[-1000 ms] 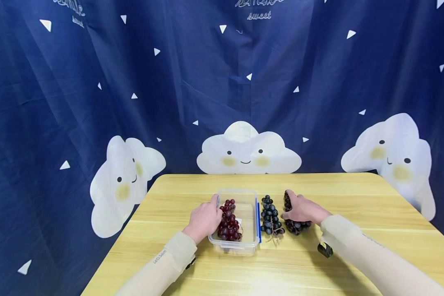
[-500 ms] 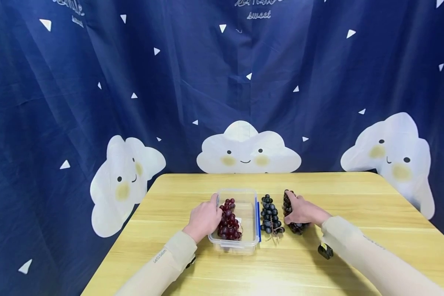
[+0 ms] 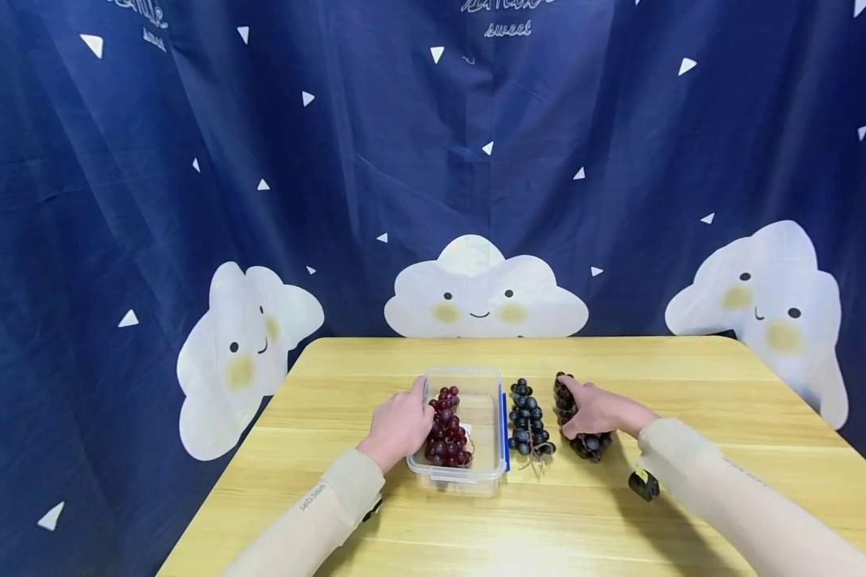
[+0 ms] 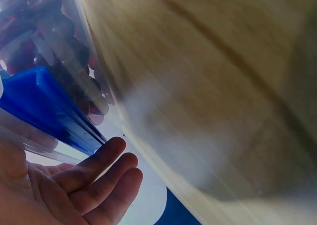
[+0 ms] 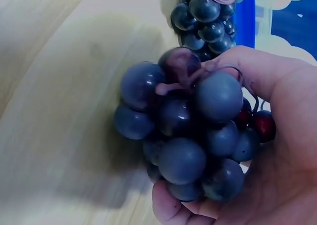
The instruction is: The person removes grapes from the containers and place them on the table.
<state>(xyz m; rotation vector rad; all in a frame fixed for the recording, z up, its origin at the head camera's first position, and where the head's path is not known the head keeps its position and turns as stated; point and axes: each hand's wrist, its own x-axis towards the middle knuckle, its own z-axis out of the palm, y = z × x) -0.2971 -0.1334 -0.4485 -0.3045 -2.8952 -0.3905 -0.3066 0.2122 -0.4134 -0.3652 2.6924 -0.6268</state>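
Observation:
A clear plastic food container (image 3: pixel 485 421) stands on the table with a bunch of red grapes (image 3: pixel 446 437) along its left side. My left hand (image 3: pixel 398 429) holds the container's left wall; the left wrist view shows several fingers (image 4: pixel 106 160) beside a blue clip (image 4: pixel 47 111). To the right of the container lies a bunch of blue-black grapes (image 3: pixel 527 421), its stem toward me. My right hand (image 3: pixel 600 410) grips a second dark bunch of grapes (image 5: pixel 181 131) from above, thumb on one side and fingers on the other. Part of that bunch is hidden by the hand.
Everything sits on a light wooden table (image 3: pixel 375 361). A blue curtain (image 3: pixel 520 200) with white clouds hangs behind the far edge. Another blue clip (image 3: pixel 505 433) runs along the container's right side, close to the middle bunch.
My right hand has shifted slightly to the right, and the dark bunch has moved a little with it. The left hand, the container and the other bunches look the same.

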